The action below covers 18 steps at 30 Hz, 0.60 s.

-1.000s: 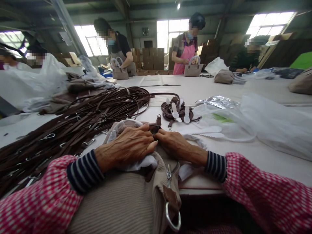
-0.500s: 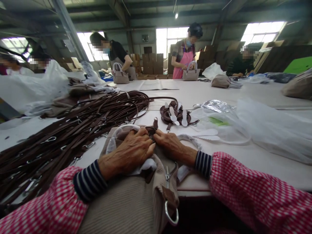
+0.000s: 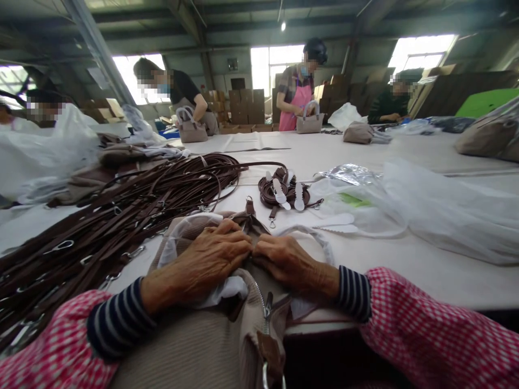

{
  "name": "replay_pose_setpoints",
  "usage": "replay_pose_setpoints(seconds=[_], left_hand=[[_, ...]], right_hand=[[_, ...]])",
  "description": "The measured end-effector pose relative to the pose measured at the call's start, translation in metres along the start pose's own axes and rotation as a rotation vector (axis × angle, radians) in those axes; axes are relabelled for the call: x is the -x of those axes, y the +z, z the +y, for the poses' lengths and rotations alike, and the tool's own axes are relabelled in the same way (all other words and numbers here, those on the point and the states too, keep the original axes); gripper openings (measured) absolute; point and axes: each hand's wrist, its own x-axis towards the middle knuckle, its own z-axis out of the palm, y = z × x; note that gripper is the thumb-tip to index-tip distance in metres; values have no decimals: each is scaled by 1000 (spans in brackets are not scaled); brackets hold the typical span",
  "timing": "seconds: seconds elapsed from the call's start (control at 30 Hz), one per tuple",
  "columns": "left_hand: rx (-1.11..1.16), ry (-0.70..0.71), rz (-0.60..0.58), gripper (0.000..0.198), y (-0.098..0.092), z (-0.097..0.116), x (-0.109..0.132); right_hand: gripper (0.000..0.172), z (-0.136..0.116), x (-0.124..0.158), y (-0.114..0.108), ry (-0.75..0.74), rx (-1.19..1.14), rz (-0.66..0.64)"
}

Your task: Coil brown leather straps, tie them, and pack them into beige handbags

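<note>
In front of me a beige ribbed handbag (image 3: 178, 346) lies at the table edge, its top partly unzipped. My left hand (image 3: 211, 256) is closed on the bag's opening, the fingertips curled out of sight. Close beside it, my right hand (image 3: 286, 259) pinches the other side of the opening. A zipper pull (image 3: 267, 305) hangs below my right hand, above a brown leather tab (image 3: 268, 348) with a metal ring. Wrapped handles (image 3: 174, 243) arch out on both sides of the bag. At its far end stands a brown tab (image 3: 249, 206) with a small ring.
Brown straps with metal clips (image 3: 133, 216) are heaped on the left. A coiled strap bundle (image 3: 279, 189) with white tags lies beyond the bag. Clear plastic (image 3: 446, 216) spreads to the right. Across the white table (image 3: 259, 143), co-workers handle similar bags (image 3: 310, 123).
Both hands have come nearer me along the bag's opening, baring more of its far end. The view has shifted slightly to the right.
</note>
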Motion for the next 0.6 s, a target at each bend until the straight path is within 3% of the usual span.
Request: replay_pose_setpoints(seconds=[0.27,0.37,0.5,0.6], left_hand=[[95,-14,-69,34,2,4,-4],[103,49,-70,31,2,3,-12],[61,136,-5,28,3,-1,-13],[-4,224,49,27,5,-5,-5]], right_hand=[[9,-5,6,-2,10,57,-11],[9,-1,7,1,2,48,-19],[10,2,5,4,14,-35,-23],[9,1,6,-6,3,-147,-11]])
